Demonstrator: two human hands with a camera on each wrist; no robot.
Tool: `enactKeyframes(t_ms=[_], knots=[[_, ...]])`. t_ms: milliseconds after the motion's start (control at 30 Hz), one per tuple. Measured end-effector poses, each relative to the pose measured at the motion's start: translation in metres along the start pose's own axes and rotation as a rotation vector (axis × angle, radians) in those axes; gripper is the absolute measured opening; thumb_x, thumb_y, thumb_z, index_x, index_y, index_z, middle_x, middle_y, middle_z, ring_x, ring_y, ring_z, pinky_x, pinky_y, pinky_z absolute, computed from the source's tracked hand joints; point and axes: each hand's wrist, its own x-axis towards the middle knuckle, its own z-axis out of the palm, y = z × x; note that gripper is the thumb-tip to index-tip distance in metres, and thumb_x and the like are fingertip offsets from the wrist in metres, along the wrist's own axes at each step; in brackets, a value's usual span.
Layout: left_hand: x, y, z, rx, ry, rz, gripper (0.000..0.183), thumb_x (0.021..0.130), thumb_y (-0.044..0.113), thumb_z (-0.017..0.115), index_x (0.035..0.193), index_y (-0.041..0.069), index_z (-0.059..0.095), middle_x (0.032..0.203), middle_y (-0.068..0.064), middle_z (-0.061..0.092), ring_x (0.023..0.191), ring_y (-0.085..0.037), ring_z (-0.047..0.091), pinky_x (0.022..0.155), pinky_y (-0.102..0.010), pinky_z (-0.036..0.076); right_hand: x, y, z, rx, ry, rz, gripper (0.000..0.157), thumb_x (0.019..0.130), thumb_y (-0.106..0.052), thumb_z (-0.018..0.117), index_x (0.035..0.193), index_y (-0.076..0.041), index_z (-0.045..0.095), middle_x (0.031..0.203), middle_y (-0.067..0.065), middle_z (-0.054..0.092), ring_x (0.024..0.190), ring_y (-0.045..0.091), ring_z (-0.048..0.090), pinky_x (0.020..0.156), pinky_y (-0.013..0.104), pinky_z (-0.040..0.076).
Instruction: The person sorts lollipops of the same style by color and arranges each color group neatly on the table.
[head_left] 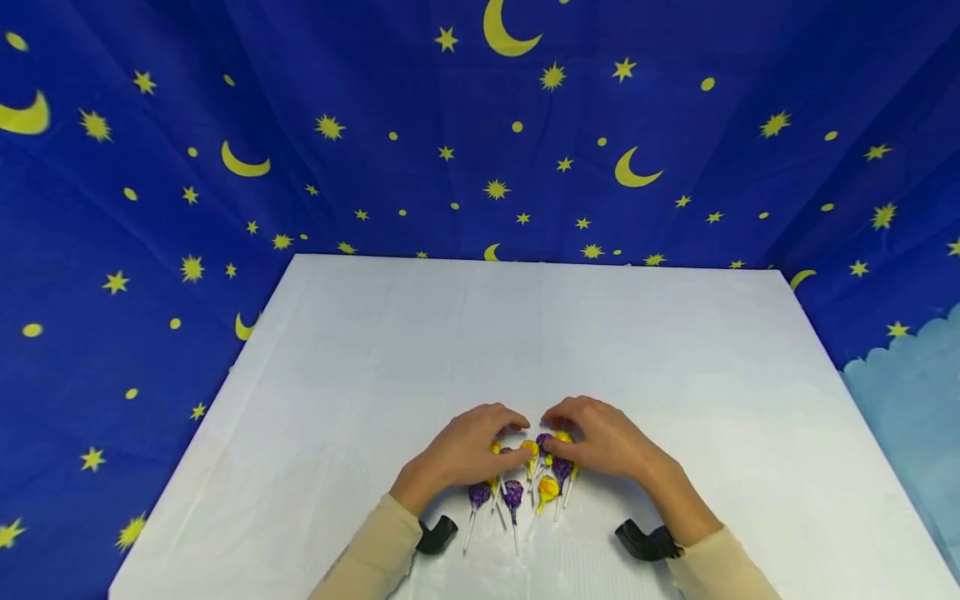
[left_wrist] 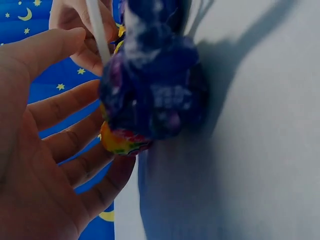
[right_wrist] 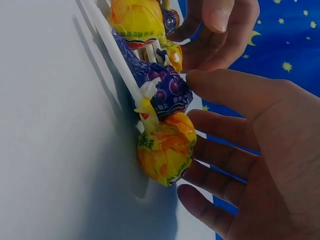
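Several lollipops in purple and yellow wrappers lie in a loose cluster at the near middle of the table, most sticks toward the person. My left hand (head_left: 471, 444) cups the cluster's left side, its thumb stretched over the candies and its fingers apart. In the left wrist view a purple lollipop (left_wrist: 152, 95) stands large before the spread fingers. On the other side my right hand (head_left: 603, 437) curves loosely, fingertips right at a yellow lollipop (right_wrist: 167, 152) and a purple lollipop (right_wrist: 171, 92). A yellow lollipop (head_left: 548, 488) and a purple lollipop (head_left: 513, 493) lie nearer the person, between the wrists.
The white table (head_left: 487, 333) spreads out around the hands. A blue cloth (head_left: 420, 108) with yellow moons and stars hangs behind it and along the sides. Black wrist devices (head_left: 647, 542) sit at both wrists, just above the tabletop.
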Motion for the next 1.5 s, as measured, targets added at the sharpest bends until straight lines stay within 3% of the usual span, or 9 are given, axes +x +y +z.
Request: enactKeyframes(t_ms=[400, 933, 1233, 1500], knots=[[0.002, 0.001, 0.01, 0.121, -0.007, 0.016, 0.038, 0.09, 0.052, 0.06, 0.115, 0.023, 0.065, 0.102, 0.012, 0.059, 0.094, -0.006, 0.054, 0.083, -0.03, 0.046, 0.002, -0.001, 0.005, -0.018, -0.028, -0.034, 0.029, 0.083, -0.038, 0.074, 0.105, -0.02, 0.069, 0.09, -0.013, 0.059, 0.082, 0.005, 0.054, 0.075, 0.034, 0.046], [0.005, 0.004, 0.015, 0.088, -0.008, 0.015, 0.028, 0.091, 0.042, 0.063, 0.109, 0.021, 0.065, 0.097, 0.012, 0.058, 0.088, -0.005, 0.053, 0.079, -0.029, 0.046, 0.006, -0.003, 0.01, 0.046, -0.063, 0.017, 0.02, 0.082, -0.03, 0.076, 0.099, -0.024, 0.067, 0.091, -0.017, 0.058, 0.088, 0.004, 0.054, 0.08, 0.036, 0.045], [0.005, 0.005, 0.017, 0.076, 0.021, 0.034, 0.026, 0.091, 0.04, 0.064, 0.109, 0.021, 0.065, 0.096, 0.011, 0.058, 0.087, -0.004, 0.054, 0.079, -0.029, 0.047, 0.008, -0.003, 0.008, 0.078, 0.013, -0.008, 0.022, 0.082, -0.023, 0.075, 0.102, -0.022, 0.066, 0.092, -0.014, 0.059, 0.083, 0.005, 0.055, 0.076, 0.033, 0.046], [0.004, 0.004, 0.019, 0.078, 0.027, 0.026, 0.026, 0.091, 0.04, 0.063, 0.108, 0.022, 0.065, 0.095, 0.012, 0.057, 0.084, -0.003, 0.053, 0.077, -0.029, 0.046, 0.012, 0.0, 0.003, 0.105, 0.054, -0.02, 0.023, 0.083, -0.021, 0.073, 0.105, -0.021, 0.066, 0.095, -0.014, 0.059, 0.089, 0.007, 0.056, 0.08, 0.035, 0.046]])
